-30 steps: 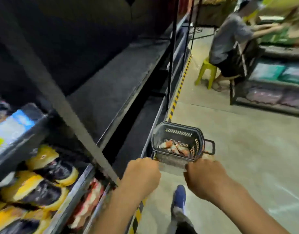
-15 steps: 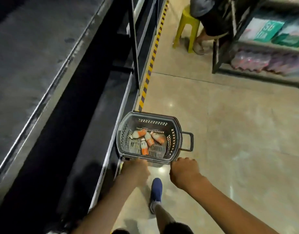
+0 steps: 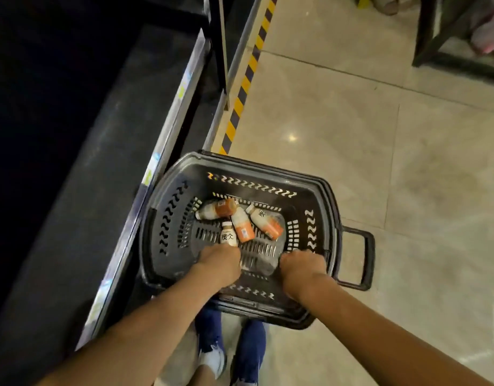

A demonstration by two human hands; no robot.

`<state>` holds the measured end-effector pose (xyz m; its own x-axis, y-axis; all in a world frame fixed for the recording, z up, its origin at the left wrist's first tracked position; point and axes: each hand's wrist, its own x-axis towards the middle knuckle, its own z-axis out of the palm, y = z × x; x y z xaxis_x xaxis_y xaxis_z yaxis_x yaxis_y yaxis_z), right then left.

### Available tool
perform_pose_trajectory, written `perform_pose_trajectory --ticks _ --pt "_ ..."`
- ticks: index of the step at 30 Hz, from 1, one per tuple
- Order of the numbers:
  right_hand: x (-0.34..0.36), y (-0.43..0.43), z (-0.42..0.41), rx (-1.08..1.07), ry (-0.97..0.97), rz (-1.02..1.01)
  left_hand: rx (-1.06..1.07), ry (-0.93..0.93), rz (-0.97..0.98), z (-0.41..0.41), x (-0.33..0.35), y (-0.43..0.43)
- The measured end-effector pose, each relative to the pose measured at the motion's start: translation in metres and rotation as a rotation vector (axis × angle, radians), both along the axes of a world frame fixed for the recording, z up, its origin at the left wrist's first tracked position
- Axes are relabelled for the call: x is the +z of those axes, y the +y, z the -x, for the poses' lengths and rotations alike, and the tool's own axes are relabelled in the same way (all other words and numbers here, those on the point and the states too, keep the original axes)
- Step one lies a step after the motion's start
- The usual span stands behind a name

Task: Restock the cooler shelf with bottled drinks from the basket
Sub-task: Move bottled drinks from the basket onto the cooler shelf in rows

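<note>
The black basket (image 3: 254, 164) sits on the floor (image 3: 351, 135), touching the front edge of the dark cooler shelf (image 3: 115, 162). Four small bottles lie flat on the basket's bottom, nearer its far edge. Three have orange labels: the left bottle (image 3: 216, 208), the middle bottle (image 3: 242, 224) and the right bottle (image 3: 266, 222). The white-label bottle (image 3: 229, 236) lies nearest.

The left hand (image 3: 220, 260) touches the near end of the white-label bottle. The right hand (image 3: 302, 264) is down by the basket's right edge. Both hands hide their own fingers, so I cannot tell if either one is gripping.

The bottles look small, light, hard and smooth, maybe a bit slippery. It is best to wrap the fingers around the fat middle.
</note>
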<state>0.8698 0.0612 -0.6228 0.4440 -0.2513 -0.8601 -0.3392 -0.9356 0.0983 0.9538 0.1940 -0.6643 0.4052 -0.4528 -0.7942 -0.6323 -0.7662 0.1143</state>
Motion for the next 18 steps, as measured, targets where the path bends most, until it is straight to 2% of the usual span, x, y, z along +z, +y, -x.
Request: perform_pose_trajectory --ticks 4,7,9,11,13,16,18 --pt "-0.132 -0.023 -0.028 -0.021 -0.032 0.031 0.036 0.011 -0.011 -0.026 -0.124 -0.008" --pt "-0.229 -0.04 -0.047 -0.239 -0.126 -0.014 0.141 -0.009 -0.021 -0.039 -0.214 -0.008" --pt "-0.289 -0.05 -0.057 -0.364 -0.209 -0.014 0.423 0.013 -0.038 -0.041 -0.269 -0.011" --pt "-0.342 -0.055 -0.068 -0.371 -0.276 0.0 0.788 0.115 -0.032 -0.038 -0.314 -0.015" --pt "-0.385 -0.053 -0.075 -0.348 -0.308 0.01 1.019 0.166 -0.017 -0.029 -0.352 -0.019" --pt "-0.422 -0.046 -0.076 -0.385 -0.392 0.067 1.05 -0.008 0.01 -0.019 -0.387 -0.015" --pt "-0.429 -0.045 -0.074 -0.389 -0.458 0.107 1.017 -0.053 0.019 -0.019 -0.393 -0.008"
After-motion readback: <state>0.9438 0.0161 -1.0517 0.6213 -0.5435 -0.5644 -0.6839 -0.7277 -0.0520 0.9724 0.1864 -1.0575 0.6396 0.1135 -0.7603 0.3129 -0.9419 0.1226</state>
